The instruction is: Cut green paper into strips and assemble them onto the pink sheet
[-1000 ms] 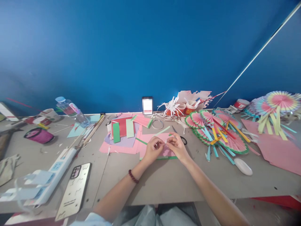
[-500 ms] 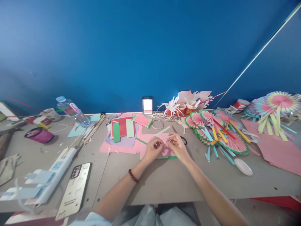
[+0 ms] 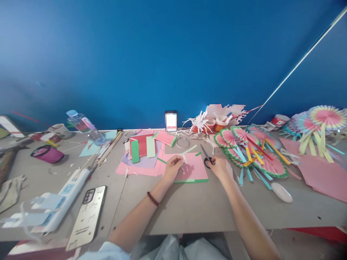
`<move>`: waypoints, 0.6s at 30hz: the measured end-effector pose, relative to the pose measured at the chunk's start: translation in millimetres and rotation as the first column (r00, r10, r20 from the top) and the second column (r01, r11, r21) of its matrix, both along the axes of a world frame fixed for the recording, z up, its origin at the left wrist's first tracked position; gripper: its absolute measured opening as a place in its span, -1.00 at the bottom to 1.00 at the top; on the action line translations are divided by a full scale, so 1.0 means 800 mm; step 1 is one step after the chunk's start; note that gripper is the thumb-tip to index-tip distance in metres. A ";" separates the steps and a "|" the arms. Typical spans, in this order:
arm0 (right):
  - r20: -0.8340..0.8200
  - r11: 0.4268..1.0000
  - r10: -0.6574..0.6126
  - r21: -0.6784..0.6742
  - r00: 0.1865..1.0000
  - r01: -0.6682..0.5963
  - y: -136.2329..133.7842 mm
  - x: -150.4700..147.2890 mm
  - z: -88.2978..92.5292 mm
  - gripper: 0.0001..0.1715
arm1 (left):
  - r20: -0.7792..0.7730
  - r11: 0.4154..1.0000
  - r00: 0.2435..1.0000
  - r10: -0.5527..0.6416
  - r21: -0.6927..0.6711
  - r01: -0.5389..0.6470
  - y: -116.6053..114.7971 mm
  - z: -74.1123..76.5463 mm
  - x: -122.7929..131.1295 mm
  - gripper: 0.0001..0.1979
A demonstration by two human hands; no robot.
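Above a pink sheet with green edging [image 3: 193, 169], my left hand [image 3: 173, 168] pinches a small whitish strip [image 3: 184, 159]. To the right of that sheet, my right hand [image 3: 220, 167] has its fingers on the black handles of the scissors [image 3: 207, 159], which lie on the table with the blades pointing away. A pale green strip [image 3: 191, 149] lies at the sheet's back edge, and a short dark green piece [image 3: 198, 154] sits near its back right corner.
Folded pink fans [image 3: 251, 144] lie to the right, near a white oval object [image 3: 282, 192]. Coloured papers [image 3: 142, 151] and a metal ring [image 3: 182, 142] are behind my hands. At the left are a phone [image 3: 88, 216], a power strip [image 3: 65, 202] and a bottle [image 3: 86, 126].
My right hand has moved away from my left hand, rightward to the scissors' handles. My left hand has shifted slightly left and up, still pinching the strip.
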State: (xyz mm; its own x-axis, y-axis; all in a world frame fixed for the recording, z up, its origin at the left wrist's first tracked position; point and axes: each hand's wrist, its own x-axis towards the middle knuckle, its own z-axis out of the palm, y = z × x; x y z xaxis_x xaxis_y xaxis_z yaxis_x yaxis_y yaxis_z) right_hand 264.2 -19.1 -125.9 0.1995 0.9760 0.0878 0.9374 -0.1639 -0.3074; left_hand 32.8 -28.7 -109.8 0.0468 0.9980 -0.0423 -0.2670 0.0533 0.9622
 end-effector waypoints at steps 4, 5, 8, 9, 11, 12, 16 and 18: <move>-0.011 0.984 -0.089 -0.159 0.996 0.086 -0.005 -0.005 0.025 -0.72 | 0.037 1.000 0.999 0.026 -0.010 -0.026 0.001 -0.001 0.000 -0.71; -0.026 0.983 -0.104 -0.154 0.994 0.099 -0.005 -0.005 0.030 -0.73 | 0.043 0.999 0.999 0.030 -0.015 -0.030 0.001 0.000 0.000 -0.71; -0.209 0.990 -0.128 -0.086 0.970 0.112 -0.006 -0.007 0.035 -0.80 | 0.072 0.999 0.997 0.030 -0.026 -0.028 0.001 0.002 -0.001 -0.69; -0.340 0.992 -0.125 -0.075 0.932 0.106 -0.006 -0.008 0.036 -0.82 | 0.080 0.999 0.996 0.025 -0.027 -0.023 0.001 0.004 -0.002 -0.69; -0.644 0.994 -0.103 -0.089 0.758 0.059 -0.007 -0.015 0.035 -0.78 | 0.094 1.000 0.995 0.022 -0.015 -0.021 0.000 0.006 -0.003 -0.68; -0.772 0.995 -0.084 -0.099 0.630 0.010 -0.008 -0.020 0.035 -0.73 | 0.101 1.000 0.995 0.025 -0.008 -0.024 0.000 0.006 -0.003 -0.69; -0.970 0.974 -0.002 -0.057 0.245 -0.218 -0.019 -0.048 0.037 -0.52 | 0.148 0.999 0.988 0.043 -0.016 -0.041 0.003 0.004 -0.003 -0.71; -0.980 0.952 0.011 -0.050 0.196 -0.302 -0.026 -0.061 0.037 -0.50 | 0.177 0.998 0.982 0.060 -0.029 -0.056 0.005 0.005 -0.004 -0.71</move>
State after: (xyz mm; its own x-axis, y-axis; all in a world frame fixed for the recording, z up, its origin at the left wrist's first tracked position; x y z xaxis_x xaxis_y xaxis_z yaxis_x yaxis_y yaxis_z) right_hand 215.1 -39.9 -96.4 -0.1732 0.9583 -0.2272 -0.0532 -0.2395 -0.9694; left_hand 29.9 -25.0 -106.1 -0.0025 0.9980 -0.0626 -0.4365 0.0552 0.8980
